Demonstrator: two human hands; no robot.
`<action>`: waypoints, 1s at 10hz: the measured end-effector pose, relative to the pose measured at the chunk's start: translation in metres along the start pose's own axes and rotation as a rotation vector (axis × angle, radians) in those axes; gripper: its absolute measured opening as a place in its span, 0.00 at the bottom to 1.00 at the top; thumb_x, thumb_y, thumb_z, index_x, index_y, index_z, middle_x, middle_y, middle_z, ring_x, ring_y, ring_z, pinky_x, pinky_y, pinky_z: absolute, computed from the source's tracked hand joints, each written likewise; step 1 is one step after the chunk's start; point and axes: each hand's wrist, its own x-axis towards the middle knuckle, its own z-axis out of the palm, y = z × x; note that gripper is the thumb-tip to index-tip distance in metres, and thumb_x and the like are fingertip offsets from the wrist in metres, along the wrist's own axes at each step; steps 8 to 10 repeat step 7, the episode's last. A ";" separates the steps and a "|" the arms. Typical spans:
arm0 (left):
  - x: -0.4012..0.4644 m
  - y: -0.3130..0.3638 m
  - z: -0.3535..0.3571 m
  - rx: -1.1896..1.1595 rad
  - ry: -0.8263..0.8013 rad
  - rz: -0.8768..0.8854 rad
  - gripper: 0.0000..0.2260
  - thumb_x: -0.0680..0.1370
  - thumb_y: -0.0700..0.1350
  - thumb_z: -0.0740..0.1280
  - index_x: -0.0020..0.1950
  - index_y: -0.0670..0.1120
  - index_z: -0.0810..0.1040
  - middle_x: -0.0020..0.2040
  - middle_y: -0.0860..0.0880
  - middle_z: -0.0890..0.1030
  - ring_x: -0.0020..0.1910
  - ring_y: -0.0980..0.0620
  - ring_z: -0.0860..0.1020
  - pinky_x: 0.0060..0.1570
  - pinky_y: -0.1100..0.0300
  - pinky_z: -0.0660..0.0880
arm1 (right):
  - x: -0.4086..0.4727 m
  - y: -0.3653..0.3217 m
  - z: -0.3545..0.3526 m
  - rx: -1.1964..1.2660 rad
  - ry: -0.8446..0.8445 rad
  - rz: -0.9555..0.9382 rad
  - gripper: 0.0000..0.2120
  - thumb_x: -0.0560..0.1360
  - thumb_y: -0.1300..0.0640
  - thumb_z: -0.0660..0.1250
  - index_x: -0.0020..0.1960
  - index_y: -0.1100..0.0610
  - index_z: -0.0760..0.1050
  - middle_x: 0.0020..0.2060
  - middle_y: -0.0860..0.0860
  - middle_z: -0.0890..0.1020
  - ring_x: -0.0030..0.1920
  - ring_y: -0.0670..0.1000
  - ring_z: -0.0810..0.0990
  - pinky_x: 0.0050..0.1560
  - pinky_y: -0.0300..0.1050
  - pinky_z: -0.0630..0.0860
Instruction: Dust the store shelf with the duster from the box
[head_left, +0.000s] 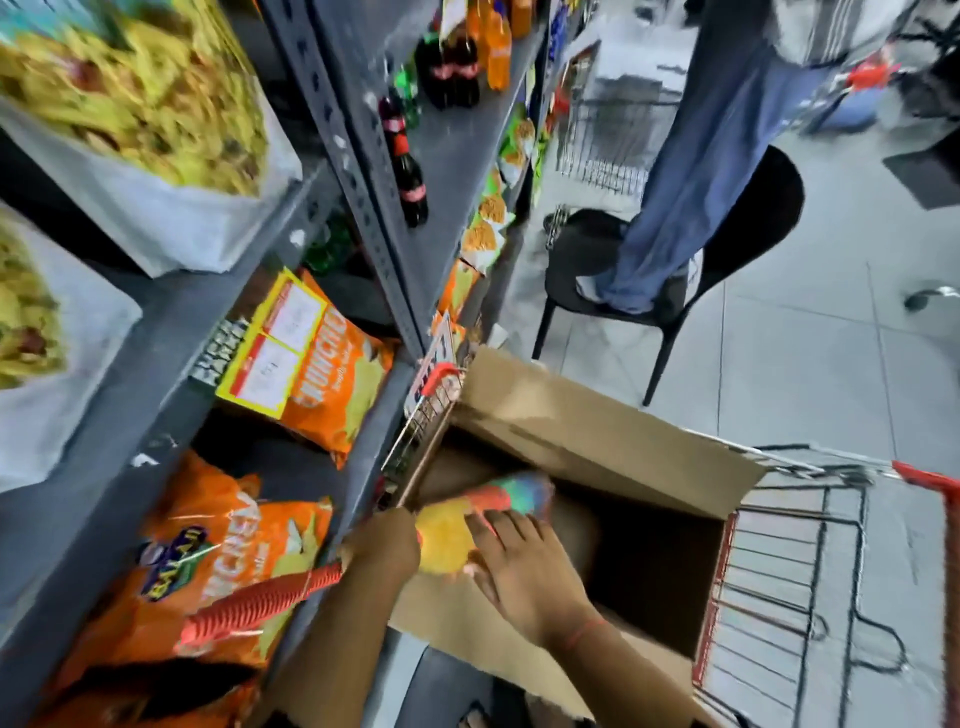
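Over the open cardboard box (597, 431), which sits in a wire shopping cart (831, 561), I hold a duster. My left hand (384, 545) is closed around its ribbed red handle (260, 603), which trails back over the orange chip bags (208, 561) on the grey store shelf (104, 405). My right hand (524, 566) lies open, fingers spread on the multicoloured fluffy head (467, 519) just ahead of that fist.

shelf (156, 374): grey metal, several tiers | lower tier: orange snack bags (311, 374) lying flat | further bay: cola bottles (410, 176) and orange soda bottles (498, 52) upright | floor (805, 374): pale tiles, black chair (670, 280) standing on it (a person stands on the seat)
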 end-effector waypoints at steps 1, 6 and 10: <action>0.017 0.002 0.013 0.094 -0.007 0.060 0.15 0.79 0.38 0.56 0.64 0.41 0.74 0.64 0.40 0.76 0.64 0.41 0.74 0.61 0.48 0.72 | -0.002 0.002 0.021 -0.024 -0.018 0.002 0.24 0.69 0.41 0.66 0.59 0.54 0.77 0.48 0.50 0.83 0.46 0.51 0.81 0.45 0.41 0.77; 0.017 -0.014 0.020 0.417 0.267 0.180 0.22 0.77 0.40 0.56 0.72 0.44 0.63 0.72 0.43 0.65 0.72 0.42 0.61 0.71 0.41 0.52 | -0.003 0.002 0.019 -0.013 0.028 0.058 0.29 0.64 0.38 0.72 0.58 0.54 0.78 0.47 0.51 0.84 0.46 0.51 0.83 0.43 0.41 0.79; -0.012 -0.009 0.007 0.374 0.295 0.223 0.24 0.77 0.40 0.55 0.73 0.43 0.59 0.75 0.41 0.59 0.74 0.42 0.56 0.72 0.42 0.48 | -0.005 0.001 -0.011 0.067 0.041 0.099 0.30 0.64 0.40 0.73 0.60 0.55 0.77 0.47 0.51 0.84 0.45 0.51 0.82 0.40 0.41 0.79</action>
